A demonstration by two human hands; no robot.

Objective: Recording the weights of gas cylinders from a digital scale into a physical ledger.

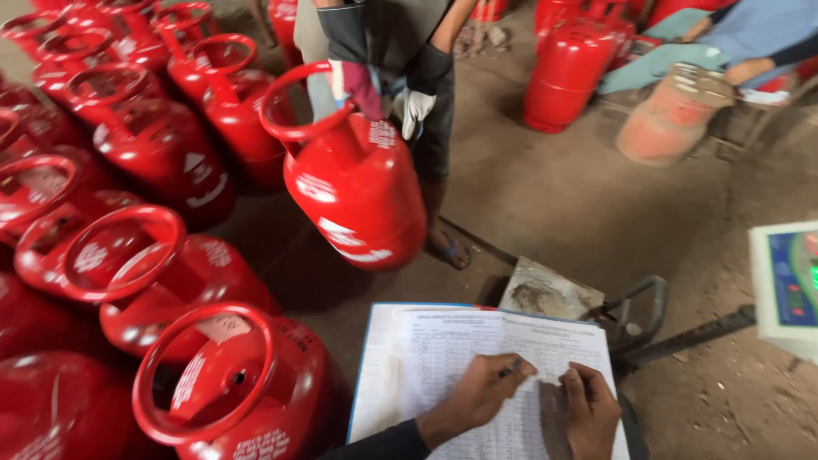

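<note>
Dusty concrete floor spreads under everything. Nearest, a printed form sheet lies on a blue-edged clipboard. The left hand rests on the sheet, fingers curled tight around a pen whose tip meets the paper. The right hand lies just beside it, flat and unclenched, pressing the sheet down. Left of the clipboard, red gas cylinders stand packed together, ring handles up. Just beyond the sheet sits a worn platform scale, with its display unit at the right edge. Farther off, another person in gloves tilts one red cylinder by its ring. More cylinders stand behind.
</note>
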